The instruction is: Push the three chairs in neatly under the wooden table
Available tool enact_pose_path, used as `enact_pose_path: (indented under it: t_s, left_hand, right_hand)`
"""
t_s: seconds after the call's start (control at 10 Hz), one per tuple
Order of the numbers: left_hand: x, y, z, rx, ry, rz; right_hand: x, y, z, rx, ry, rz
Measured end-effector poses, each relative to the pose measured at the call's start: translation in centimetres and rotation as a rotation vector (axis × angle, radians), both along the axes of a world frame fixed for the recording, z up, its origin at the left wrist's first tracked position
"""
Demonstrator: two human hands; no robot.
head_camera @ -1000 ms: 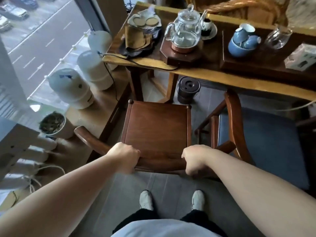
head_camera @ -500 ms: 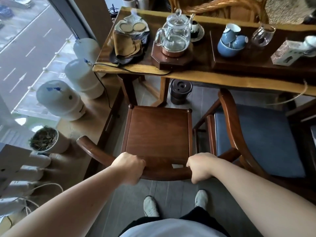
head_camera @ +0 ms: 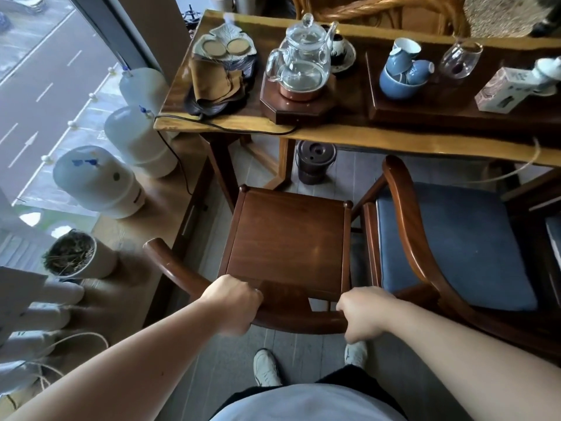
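A dark wooden chair (head_camera: 288, 238) with a bare square seat stands in front of me, its front edge a little short of the wooden table (head_camera: 364, 138). My left hand (head_camera: 233, 302) and my right hand (head_camera: 361, 314) both grip its curved backrest rail. To its right a second chair with a blue cushion (head_camera: 449, 244) stands close beside it, its front under the table's edge. A third chair shows only as a dark edge (head_camera: 554, 238) at the far right.
The table carries a glass teapot (head_camera: 300, 62) on a wooden base, blue cups (head_camera: 403, 74), a wine glass and a box. A dark lidded pot (head_camera: 315, 161) stands under it. White tanks (head_camera: 97, 180) and a plant pot (head_camera: 76, 253) line the window ledge left.
The chair has slid away from me toward the table, and the view has come forward with it. Both hands keep their grip on the backrest.
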State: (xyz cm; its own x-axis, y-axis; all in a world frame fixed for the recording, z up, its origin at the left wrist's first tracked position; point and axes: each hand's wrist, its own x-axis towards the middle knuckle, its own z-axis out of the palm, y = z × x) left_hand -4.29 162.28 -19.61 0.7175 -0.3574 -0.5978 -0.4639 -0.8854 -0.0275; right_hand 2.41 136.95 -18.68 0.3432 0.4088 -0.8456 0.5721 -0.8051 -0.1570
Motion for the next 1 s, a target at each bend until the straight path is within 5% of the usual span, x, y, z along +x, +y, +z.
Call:
enact_pose_path:
  t_s: [0.7, 1.0]
  left_hand:
    - [1.7, -2.9, -0.1, 0.002, -0.011, -0.017]
    - [1.6, -2.9, 0.8, -0.110, -0.068, 0.009]
  right_hand:
    - [1.6, -2.3, 0.6, -0.047, -0.033, -0.053]
    - [-0.3, -4.5, 1.1, 0.171, -0.333, 0.037]
